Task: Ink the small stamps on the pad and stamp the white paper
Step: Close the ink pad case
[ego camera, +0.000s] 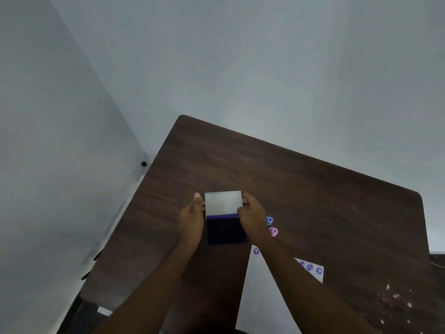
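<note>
filling the lower middle of the view, a dark wood-grain table (289, 179) stands on a pale grey floor (240, 56), its rounded far-left corner pointing up the picture. a lighter grey wall (36, 141) runs down the left side, with a small black knob (143, 164) low on it just off the table's left edge. pale scuffs and chips mark the table near its right edge.

one ink pad (226, 231) lies on the table near the middle, closer to the near edge than the far one; its dark purple pad faces up and its white lid (223, 203) stands raised behind it. the left hand (191, 219) lies along the pad's left side with fingers fairly straight, fingertips up by the lid's left edge. the right hand (252, 218) curls its fingers round the lid's right edge and grips it.

two small stamps stand just right of the right hand: one blue stamp (269, 220) and one pink stamp (273, 231), the pink one nearer the near edge, close to each other.

one sheet of white paper (260, 297) lies toward the near edge, partly under the right forearm. four purple prints can be counted on it: one near its far-left corner (256, 251), and three in a row by its far-right corner (310, 267); more may be hidden by the arm.
</note>
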`<move>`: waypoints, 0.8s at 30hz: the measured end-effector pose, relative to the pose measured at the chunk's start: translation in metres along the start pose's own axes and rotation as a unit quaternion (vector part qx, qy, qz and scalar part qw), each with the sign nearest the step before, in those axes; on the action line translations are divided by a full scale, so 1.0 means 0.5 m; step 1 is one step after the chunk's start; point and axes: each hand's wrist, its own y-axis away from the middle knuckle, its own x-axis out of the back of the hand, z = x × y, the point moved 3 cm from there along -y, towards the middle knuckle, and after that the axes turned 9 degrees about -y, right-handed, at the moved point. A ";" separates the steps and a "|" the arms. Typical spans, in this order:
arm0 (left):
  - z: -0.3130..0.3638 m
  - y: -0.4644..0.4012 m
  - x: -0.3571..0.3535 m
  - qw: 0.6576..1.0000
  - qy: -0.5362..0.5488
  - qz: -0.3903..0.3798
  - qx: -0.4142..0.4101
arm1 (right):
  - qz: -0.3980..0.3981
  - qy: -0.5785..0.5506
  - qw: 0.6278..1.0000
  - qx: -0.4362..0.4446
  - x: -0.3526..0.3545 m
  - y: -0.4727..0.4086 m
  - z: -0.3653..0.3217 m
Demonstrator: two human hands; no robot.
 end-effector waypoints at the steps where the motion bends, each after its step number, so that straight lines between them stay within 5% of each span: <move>1: -0.001 -0.001 -0.001 1.000 0.013 0.000 0.000 | 0.007 -0.010 1.000 -0.003 0.003 0.001 -0.001; 12: -0.022 0.018 0.044 0.998 0.059 0.033 -0.018 | 0.062 -0.141 0.988 -0.028 0.070 0.026 0.021; 24: -0.063 0.047 0.049 0.998 -0.013 0.056 0.012 | 0.056 0.012 0.996 -0.068 0.062 0.052 0.069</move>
